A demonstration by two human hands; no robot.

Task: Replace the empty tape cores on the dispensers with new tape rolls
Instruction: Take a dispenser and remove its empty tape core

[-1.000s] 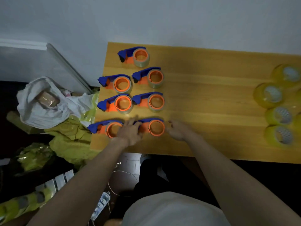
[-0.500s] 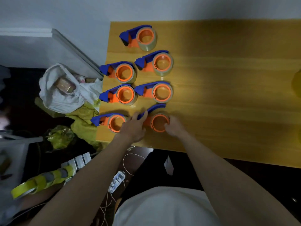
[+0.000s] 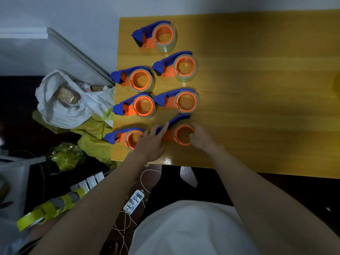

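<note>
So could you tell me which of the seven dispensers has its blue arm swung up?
The nearest right-hand dispenser, between both hands; its blue arm angles upward, the others' lie flat.

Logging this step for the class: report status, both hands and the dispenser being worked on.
Left hand open, fingers on the nearest dispenser. Right hand at its orange core; grip unclear. Neighbouring dispenser close beside the left hand.

One head-worn wide-angle view looks steeply down from above the person's chest onto the near left corner of the wooden table (image 3: pixel 257 89), with the wall at the top of frame (straight lines bow toward the edges). Both forearms reach in from below; the floor clutter (image 3: pixel 70 107) fills the left side
</note>
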